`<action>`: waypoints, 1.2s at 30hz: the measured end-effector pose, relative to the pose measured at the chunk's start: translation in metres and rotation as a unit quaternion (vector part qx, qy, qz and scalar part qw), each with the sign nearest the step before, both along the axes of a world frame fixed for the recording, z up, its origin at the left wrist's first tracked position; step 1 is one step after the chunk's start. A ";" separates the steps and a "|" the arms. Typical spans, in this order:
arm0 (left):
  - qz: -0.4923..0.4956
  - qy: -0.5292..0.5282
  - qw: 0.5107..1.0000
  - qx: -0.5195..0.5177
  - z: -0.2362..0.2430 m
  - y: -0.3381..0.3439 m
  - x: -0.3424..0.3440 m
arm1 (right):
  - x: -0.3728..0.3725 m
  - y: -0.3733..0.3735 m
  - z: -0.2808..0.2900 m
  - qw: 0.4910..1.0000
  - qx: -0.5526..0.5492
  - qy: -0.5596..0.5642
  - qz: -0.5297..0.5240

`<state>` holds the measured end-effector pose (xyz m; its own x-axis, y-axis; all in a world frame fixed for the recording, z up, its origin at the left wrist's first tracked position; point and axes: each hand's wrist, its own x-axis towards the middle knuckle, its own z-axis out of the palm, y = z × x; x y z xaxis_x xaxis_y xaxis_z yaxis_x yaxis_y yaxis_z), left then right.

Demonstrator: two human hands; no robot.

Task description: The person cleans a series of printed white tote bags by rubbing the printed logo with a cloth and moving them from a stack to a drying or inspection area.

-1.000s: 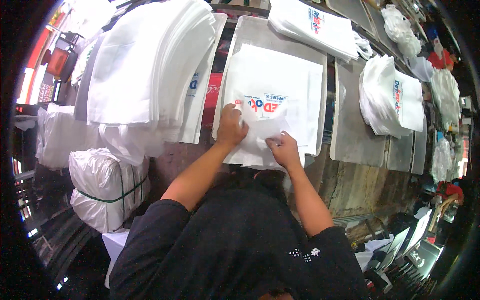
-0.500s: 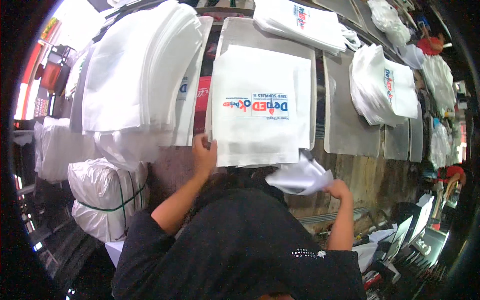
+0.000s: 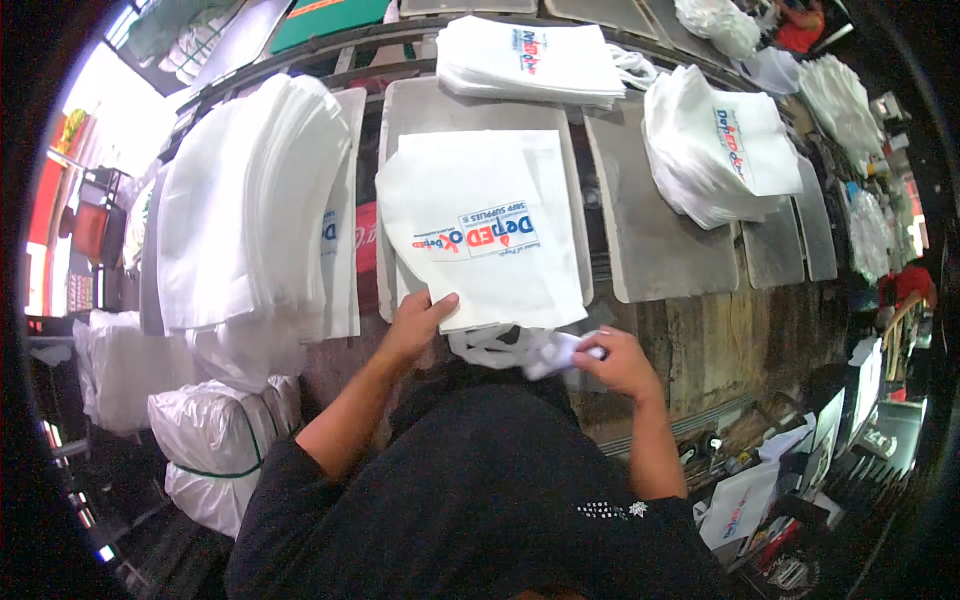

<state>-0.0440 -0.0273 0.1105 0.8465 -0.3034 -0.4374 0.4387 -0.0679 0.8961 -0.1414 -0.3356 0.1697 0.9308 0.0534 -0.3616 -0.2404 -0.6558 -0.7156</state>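
Note:
A white cloth bag (image 3: 470, 190) with red and blue print lies slanted on a grey board (image 3: 430, 105) in front of me. My left hand (image 3: 415, 328) pinches its near left edge, thumb on top. Pale strap loops (image 3: 490, 347) hang out below the bag's near edge. Beside them, my right hand (image 3: 622, 362) is closed on a crumpled white sheet (image 3: 560, 352), blurred by motion. I cannot tell whether it is paper or cloth.
A thick stack of white bags (image 3: 235, 200) stands on the left, above a white bundle (image 3: 205, 450) tied with green cord. Printed bags lie in piles at the far side (image 3: 520, 65) and on the right (image 3: 710, 150). A person in red (image 3: 800, 25) is at the far right.
My left hand has closed on the bag's near edge, and the bag now lies tilted. My right hand has moved left with the white sheet, which is more bunched up. The whole view has shifted.

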 end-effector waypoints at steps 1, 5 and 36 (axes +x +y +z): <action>0.016 0.024 0.999 -0.038 0.004 -0.009 0.001 | 0.009 0.012 0.013 0.995 0.054 -0.088 0.009; 0.012 0.089 0.995 0.030 0.025 -0.030 0.001 | 0.033 0.026 0.007 0.993 0.038 -0.066 0.092; -0.108 -0.293 0.748 0.586 -0.082 -0.137 0.033 | 0.150 -0.100 -0.034 0.989 0.131 0.028 0.067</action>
<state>-0.0108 -0.1646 0.0283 0.9835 -0.1601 -0.0838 -0.1408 -0.9696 0.1999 0.0082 -0.4354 0.1352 0.8880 0.2741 -0.3692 -0.2075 -0.4777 -0.8537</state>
